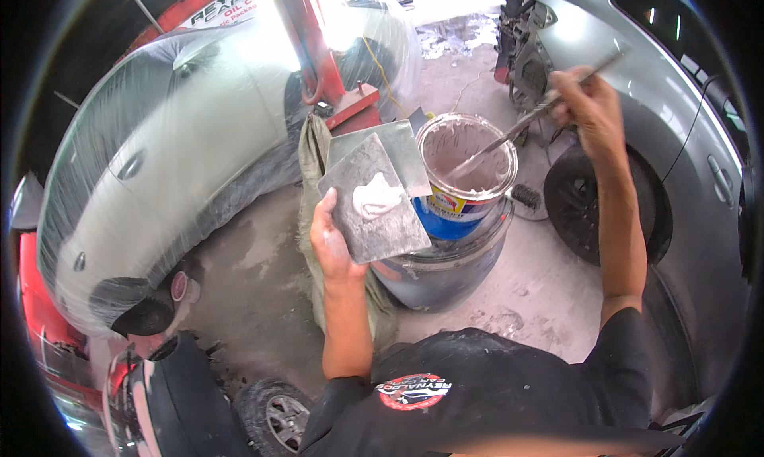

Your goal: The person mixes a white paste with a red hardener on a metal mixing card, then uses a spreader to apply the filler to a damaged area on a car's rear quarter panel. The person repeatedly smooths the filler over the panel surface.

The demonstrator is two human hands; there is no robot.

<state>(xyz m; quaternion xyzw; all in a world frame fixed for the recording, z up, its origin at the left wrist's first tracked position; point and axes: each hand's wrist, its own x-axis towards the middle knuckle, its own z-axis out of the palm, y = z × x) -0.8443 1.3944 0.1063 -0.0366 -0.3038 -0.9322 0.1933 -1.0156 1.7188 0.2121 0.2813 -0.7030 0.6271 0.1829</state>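
My left hand (336, 238) grips a square grey metal plate (358, 230) with a lump of pale putty (376, 197) near its middle. Behind it lies a second metal plate (390, 142). My right hand (587, 111) holds a long, dirty metal stick (513, 130) whose lower end dips into an open can (461, 210) of pinkish-grey paste with a blue and yellow label. The can stands on a dark drum (446, 282), beside a hanging khaki cloth (314, 154).
Left, a plastic-covered car (159, 162); right, a silver car (668, 99) with exposed front parts. A red steel post (354, 103) stands behind the drum, a yellow cable near it. A loose wheel (278, 417) and dark bumper (179, 393) lie at lower left.
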